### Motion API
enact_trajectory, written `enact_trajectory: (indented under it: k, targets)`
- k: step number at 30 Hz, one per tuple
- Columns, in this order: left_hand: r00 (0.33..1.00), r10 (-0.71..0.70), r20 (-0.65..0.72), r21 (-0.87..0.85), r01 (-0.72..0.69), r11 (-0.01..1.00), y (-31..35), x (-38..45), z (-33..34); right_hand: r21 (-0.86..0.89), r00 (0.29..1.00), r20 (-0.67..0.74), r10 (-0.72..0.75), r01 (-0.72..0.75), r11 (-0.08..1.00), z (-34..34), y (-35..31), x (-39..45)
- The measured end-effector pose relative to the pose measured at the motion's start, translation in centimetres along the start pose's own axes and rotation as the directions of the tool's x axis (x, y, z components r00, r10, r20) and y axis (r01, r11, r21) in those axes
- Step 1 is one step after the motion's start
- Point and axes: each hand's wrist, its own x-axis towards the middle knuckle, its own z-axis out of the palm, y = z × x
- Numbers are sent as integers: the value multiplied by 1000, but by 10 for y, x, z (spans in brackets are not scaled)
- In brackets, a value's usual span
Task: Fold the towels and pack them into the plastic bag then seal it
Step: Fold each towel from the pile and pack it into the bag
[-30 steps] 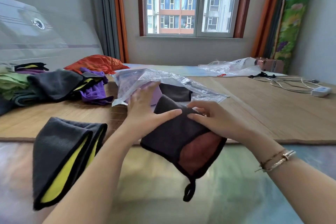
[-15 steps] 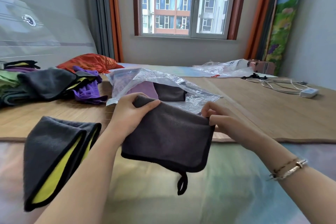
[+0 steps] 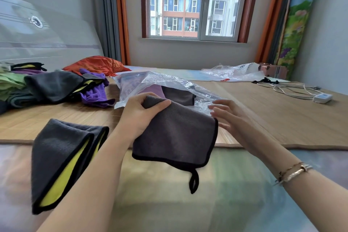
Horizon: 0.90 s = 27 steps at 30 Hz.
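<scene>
Towel [image 3: 175,133], grey and folded, hangs from the left hand [image 3: 139,117], which pinches its top left corner just in front of the bag [image 3: 150,83]. The right hand [image 3: 229,118] hovers open beside the towel's right edge, fingers spread, holding nothing. Two folded towels already lie inside the bag on the mat [image 3: 282,118].
</scene>
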Motion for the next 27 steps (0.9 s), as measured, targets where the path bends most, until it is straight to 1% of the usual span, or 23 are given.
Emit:
enact_trajectory:
  k: [1,3,4,6,8,11,12,13,14,15,16,17,18,19,20,21,23,25,26,27]
  targets:
    - [1000,2,0,0,-2,1000,1,0,0,-58,999,32,-21,23,998,3,-1,0]
    - [1000,5,-19,4,-5,1000,1,0,-2,-252,997,67,-26,42,967,7,0,1]
    - [999,7,-33,7,-7,1000,1,0,-3,-368,997,67,-32,55,928,8,0,2]
    - [998,5,-55,-4,-5,1000,1,-2,-1,-579,995,67,-71,97,809,13,1,6]
    - [995,-40,-86,-56,35,998,-2,-5,7,-626,988,96,-125,158,764,27,-6,13]
    - [986,-114,-119,-138,97,986,-7,-4,17,-622,971,186,-148,232,747,58,-23,29]
    - [984,-109,-144,-106,94,990,-8,-2,18,-658,965,204,-166,261,707,67,-25,36]
    - [980,-82,-181,-30,78,997,-11,4,16,-705,963,197,-186,270,655,73,-27,45]
    - [976,-38,-215,79,56,995,-13,10,14,-773,962,164,-218,263,577,76,-29,55]
    - [971,6,-238,192,41,981,-15,17,11,-860,955,122,-270,237,452,78,-31,65]
    - [968,50,-244,295,25,955,-16,25,9,-936,938,93,-333,197,293,79,-34,72]
    - [964,111,-240,417,-1,909,-18,33,7,-979,919,82,-387,148,143,79,-37,80]
    - [957,188,-220,562,-33,826,-21,43,6,-993,911,72,-407,103,54,80,-40,87]
    - [951,248,-183,692,-55,720,-24,54,5,-997,920,56,-387,69,21,81,-41,94]
    - [949,279,-144,772,-68,632,-27,63,6,-999,932,41,-359,50,15,83,-39,102]
    - [953,282,-113,814,-74,576,-29,73,7,-999,945,34,-326,40,9,85,-35,110]
    - [955,290,-65,854,-98,511,-33,88,10,-999,958,30,-285,37,20,89,-21,126]
    - [948,317,12,874,-164,457,-37,100,14,-999,967,39,-251,44,14,89,-4,139]
    - [950,306,67,882,-200,428,-38,105,16,-999,973,43,-226,45,4,89,4,145]
    - [956,265,125,888,-227,400,-40,110,19,-999,980,45,-194,45,-3,88,11,150]
